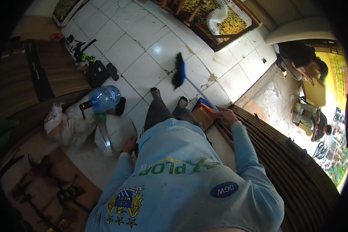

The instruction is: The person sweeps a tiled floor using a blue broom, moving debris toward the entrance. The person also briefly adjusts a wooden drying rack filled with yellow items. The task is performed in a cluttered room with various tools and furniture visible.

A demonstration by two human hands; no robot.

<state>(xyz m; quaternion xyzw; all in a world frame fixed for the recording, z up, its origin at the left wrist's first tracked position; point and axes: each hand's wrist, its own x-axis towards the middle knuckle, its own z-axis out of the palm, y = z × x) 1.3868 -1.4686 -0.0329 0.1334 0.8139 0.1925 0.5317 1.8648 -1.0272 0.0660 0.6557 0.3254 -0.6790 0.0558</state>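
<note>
My right hand (227, 115) is closed around the thin handle of a broom (178, 72). Its blue and black brush head rests on the white tiled floor (150, 46) ahead of my feet. Just under that hand lie a brown cardboard piece (201, 117) and a small blue and orange object (204, 103). My left hand (129, 145) hangs low beside my left thigh, next to a white sheet (118, 133) on the floor. I cannot make out its fingers. My light blue sweatshirt fills the lower middle of the view.
A blue water jug (104, 98) lies by white sacks (65, 124) on the left, with dark sandals (112, 71) beyond. Tools lie on a brown mat (65, 193) at the lower left. A dark ribbed shutter (282, 154) runs along my right. Two other people (306, 58) sit outside.
</note>
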